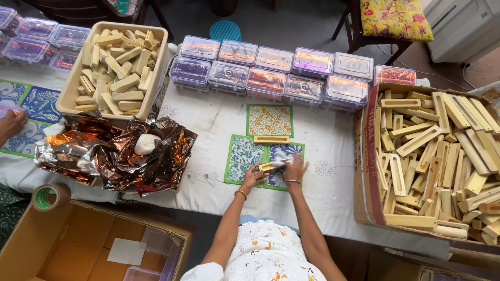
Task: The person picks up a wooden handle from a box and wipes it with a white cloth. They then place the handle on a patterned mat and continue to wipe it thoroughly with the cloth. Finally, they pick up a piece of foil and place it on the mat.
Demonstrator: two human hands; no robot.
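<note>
My left hand and my right hand meet over a patterned card on the white table cloth. Together they hold a small pale wooden holder, the left at its near end and the right hand's fingers spread over its far end. Under them lie a green patterned card and a blue one. Just beyond sits another wooden holder at the near edge of an orange leaf-patterned card.
A cardboard box of wooden holders stands at the right. A beige tub of bars and crumpled foil are at the left. Clear lidded boxes line the back. Another person's hand is at the far left. A tape roll rests near an open carton.
</note>
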